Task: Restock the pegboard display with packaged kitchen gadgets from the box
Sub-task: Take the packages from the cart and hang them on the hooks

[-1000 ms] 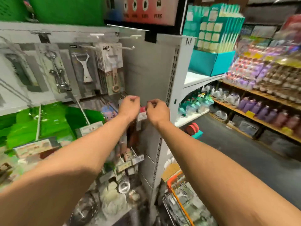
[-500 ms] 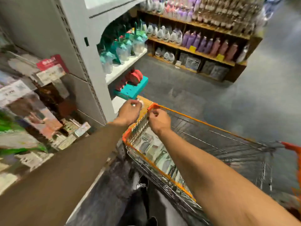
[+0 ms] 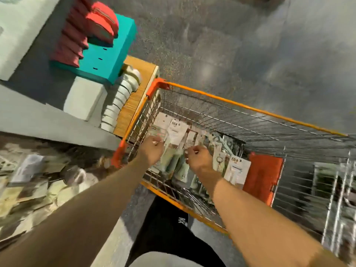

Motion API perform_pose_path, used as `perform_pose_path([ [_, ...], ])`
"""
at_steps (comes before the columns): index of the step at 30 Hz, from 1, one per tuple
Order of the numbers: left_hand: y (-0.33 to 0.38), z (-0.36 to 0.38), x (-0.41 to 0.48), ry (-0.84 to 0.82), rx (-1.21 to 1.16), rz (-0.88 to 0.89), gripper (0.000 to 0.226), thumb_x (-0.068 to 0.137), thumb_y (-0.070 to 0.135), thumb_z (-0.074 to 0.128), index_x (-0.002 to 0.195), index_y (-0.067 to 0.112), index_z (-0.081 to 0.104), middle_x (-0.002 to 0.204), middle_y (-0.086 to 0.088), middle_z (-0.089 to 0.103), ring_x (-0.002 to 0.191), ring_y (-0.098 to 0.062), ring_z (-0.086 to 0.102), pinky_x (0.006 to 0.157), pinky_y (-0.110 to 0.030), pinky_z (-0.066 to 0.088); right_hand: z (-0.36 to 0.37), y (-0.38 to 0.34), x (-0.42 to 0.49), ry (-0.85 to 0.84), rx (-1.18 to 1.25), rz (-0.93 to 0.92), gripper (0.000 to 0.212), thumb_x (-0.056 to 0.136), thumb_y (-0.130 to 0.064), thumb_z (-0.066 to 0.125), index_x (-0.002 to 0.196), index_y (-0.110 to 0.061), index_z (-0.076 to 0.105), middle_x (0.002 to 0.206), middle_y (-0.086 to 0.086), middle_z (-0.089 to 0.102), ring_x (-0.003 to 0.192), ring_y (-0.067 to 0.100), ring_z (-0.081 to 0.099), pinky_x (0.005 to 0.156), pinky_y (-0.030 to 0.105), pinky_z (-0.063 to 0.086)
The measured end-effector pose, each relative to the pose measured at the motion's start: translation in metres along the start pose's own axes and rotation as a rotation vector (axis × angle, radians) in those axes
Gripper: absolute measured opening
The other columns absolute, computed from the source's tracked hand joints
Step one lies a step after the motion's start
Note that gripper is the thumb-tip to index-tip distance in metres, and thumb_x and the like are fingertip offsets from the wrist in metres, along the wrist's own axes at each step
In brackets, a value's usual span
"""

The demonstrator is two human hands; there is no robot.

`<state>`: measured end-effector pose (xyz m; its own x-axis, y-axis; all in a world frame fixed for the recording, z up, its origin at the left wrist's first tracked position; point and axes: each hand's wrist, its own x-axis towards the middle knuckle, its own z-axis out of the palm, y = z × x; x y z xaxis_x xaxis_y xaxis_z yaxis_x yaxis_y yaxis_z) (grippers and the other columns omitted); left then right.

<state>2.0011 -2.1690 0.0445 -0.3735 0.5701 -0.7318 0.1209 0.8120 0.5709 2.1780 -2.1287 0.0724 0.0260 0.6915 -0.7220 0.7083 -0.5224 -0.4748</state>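
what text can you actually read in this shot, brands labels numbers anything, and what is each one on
"BM": top of a white card pack lying in the cart, towards its left side.
"BM": top of a second white card pack, beside the orange flap.
Smaller print under both logos: too blurred to read.
White mark on the black trousers: unreadable.
Hung packs at far left: motion-blurred, nothing legible.

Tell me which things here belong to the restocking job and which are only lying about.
For the job: left hand, right hand, packaged gadgets, cart.
Only lying about: teal box, red items, white bowls, wooden board.
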Motion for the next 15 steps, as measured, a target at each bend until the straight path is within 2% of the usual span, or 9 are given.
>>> perform_pose_path([
  [1, -0.006, 0.003, 0.006, 0.003, 0.018, -0.005, 0.019, 0.106, 0.013, 0.056, 0.124, 0.010, 0.061, 0.115, -0.017, 0.066, 0.094, -0.035, 0.069, 0.069, -0.031, 0.057, 0.006, 0.006, 0.008, -0.010, -0.018, 0.017, 0.028, 0.106, -0.037, 0.048, 0.112, -0.016, 0.066, 0.099, 0.005, 0.074, 0.087, 0.023, 0.071, 0.076, 0.032, 0.060],
  [3, -0.024, 0.014, 0.033, -0.003, 0.163, 0.030, 0.022, 0.103, 0.011, 0.061, 0.122, 0.002, 0.067, 0.126, -0.023, 0.068, 0.108, -0.040, 0.070, 0.089, -0.039, 0.057, 0.022, 0.026, 0.036, -0.034, -0.060, 0.080, 0.029, 0.104, -0.040, 0.048, 0.111, -0.017, 0.065, 0.102, 0.009, 0.074, 0.090, 0.028, 0.071, 0.082, 0.042, 0.060],
  [4, -0.033, 0.020, 0.046, -0.031, 0.230, 0.040, 0.024, 0.102, 0.015, 0.063, 0.120, 0.002, 0.069, 0.127, -0.023, 0.069, 0.111, -0.042, 0.070, 0.095, -0.042, 0.057, 0.029, 0.036, 0.048, -0.048, -0.082, 0.114, 0.028, 0.104, -0.040, 0.048, 0.112, -0.018, 0.063, 0.102, 0.009, 0.074, 0.090, 0.030, 0.070, 0.081, 0.041, 0.059],
  [6, -0.048, 0.030, 0.065, -0.081, 0.262, 0.010, 0.029, 0.098, 0.027, 0.062, 0.122, 0.011, 0.068, 0.117, -0.018, 0.072, 0.105, -0.041, 0.071, 0.093, -0.046, 0.059, 0.033, 0.045, 0.056, -0.070, -0.134, 0.156, 0.030, 0.104, -0.038, 0.047, 0.116, -0.015, 0.062, 0.103, 0.009, 0.072, 0.096, 0.032, 0.068, 0.077, 0.032, 0.051],
  [8, -0.060, 0.042, 0.086, -0.131, 0.304, -0.020, 0.031, 0.101, 0.026, 0.060, 0.129, 0.013, 0.065, 0.117, -0.014, 0.071, 0.106, -0.036, 0.071, 0.089, -0.037, 0.056, 0.037, 0.054, 0.069, -0.079, -0.165, 0.201, 0.028, 0.105, -0.033, 0.049, 0.114, -0.011, 0.063, 0.103, 0.010, 0.069, 0.102, 0.034, 0.066, 0.076, 0.030, 0.045],
  [10, -0.060, 0.051, 0.100, -0.152, 0.327, -0.017, 0.029, 0.103, 0.019, 0.059, 0.131, 0.011, 0.063, 0.123, -0.011, 0.067, 0.116, -0.031, 0.066, 0.091, -0.029, 0.049, 0.044, 0.065, 0.083, -0.058, -0.164, 0.258, 0.025, 0.104, -0.025, 0.051, 0.120, -0.009, 0.061, 0.109, 0.014, 0.068, 0.107, 0.036, 0.065, 0.079, 0.031, 0.044],
  [13, -0.060, 0.064, 0.119, -0.172, 0.422, 0.020, 0.040, 0.108, 0.015, 0.054, 0.147, 0.007, 0.054, 0.148, -0.011, 0.056, 0.137, -0.028, 0.054, 0.097, -0.016, 0.036, 0.055, 0.075, 0.099, -0.028, -0.131, 0.338, 0.031, 0.104, -0.019, 0.051, 0.131, -0.006, 0.053, 0.119, 0.016, 0.068, 0.110, 0.035, 0.064, 0.077, 0.028, 0.040],
  [15, -0.058, 0.070, 0.127, -0.143, 0.466, 0.019, 0.044, 0.108, 0.014, 0.051, 0.152, 0.008, 0.049, 0.153, -0.011, 0.053, 0.139, -0.028, 0.052, 0.097, -0.016, 0.037, 0.061, 0.077, 0.106, -0.037, -0.099, 0.359, 0.029, 0.103, -0.021, 0.053, 0.129, -0.007, 0.052, 0.118, 0.014, 0.068, 0.109, 0.035, 0.064, 0.077, 0.028, 0.040],
])
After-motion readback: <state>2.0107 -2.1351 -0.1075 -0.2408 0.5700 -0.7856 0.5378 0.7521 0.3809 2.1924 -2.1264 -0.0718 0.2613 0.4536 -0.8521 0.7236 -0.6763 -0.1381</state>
